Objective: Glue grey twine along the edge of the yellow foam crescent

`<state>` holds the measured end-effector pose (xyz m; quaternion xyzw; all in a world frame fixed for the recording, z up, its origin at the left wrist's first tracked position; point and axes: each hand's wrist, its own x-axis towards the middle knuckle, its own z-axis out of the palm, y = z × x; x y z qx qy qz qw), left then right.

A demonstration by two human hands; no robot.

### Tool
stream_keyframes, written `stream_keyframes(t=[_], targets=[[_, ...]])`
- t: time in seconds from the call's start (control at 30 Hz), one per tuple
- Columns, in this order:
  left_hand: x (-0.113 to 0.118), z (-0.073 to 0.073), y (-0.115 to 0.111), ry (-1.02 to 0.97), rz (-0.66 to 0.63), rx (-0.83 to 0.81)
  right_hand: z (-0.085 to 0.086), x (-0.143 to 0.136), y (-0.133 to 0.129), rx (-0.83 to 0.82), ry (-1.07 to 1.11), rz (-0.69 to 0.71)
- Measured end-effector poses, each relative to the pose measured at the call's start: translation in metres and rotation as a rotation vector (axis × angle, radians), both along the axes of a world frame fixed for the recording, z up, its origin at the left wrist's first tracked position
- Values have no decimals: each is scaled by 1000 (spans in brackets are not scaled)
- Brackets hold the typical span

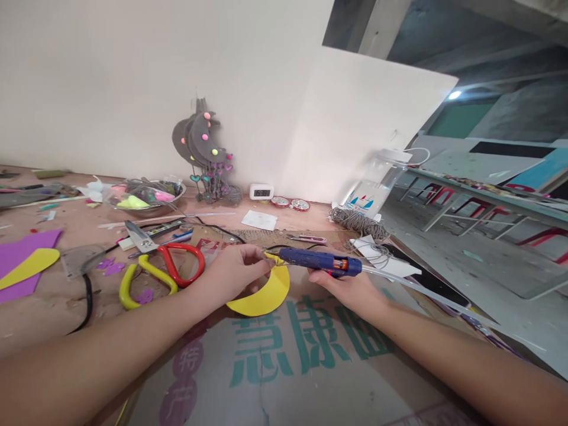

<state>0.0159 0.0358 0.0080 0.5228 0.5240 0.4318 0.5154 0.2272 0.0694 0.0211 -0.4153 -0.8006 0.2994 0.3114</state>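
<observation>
A yellow foam crescent point(261, 299) is pinched at its upper end in my left hand point(242, 266), low over the cardboard. My right hand point(344, 290) is wrapped round a blue hot glue gun point(310, 260). The gun lies nearly level, its nozzle touching or just over the crescent's upper tip; I cannot tell which. A long clear glue stick point(426, 290) runs out of its back to the right. Beside my left forearm lie scissors point(162, 266) with one red and one yellow handle.
Printed cardboard point(284, 367) covers the table's front. Behind are a foil bowl point(151, 198) of pompoms, grey moon ornaments point(202, 142), a small clock point(261, 191), grey twine point(359, 223) and a clear bottle point(373, 183). Purple foam point(26, 254) lies left. A white panel point(146, 77) stands at the back.
</observation>
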Motion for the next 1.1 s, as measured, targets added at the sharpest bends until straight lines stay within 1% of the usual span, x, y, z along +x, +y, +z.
stream_keyframes(t=[0.2, 0.4, 0.6, 0.93, 1.1], targets=[[-2, -6, 2, 67, -12, -8, -2, 0, 0, 17, -39, 25], [-2, -7, 2, 50, -47, -11, -1, -2, -3, -68, -12, 59], [-2, -8, 2, 59, -39, -21, 1, -2, -3, -81, 17, 40], [-1, -6, 1, 60, -46, -31, 2, -3, -5, -96, 44, 55], [-1, -5, 0, 62, -47, -26, 2, -3, -4, -76, 32, 47]])
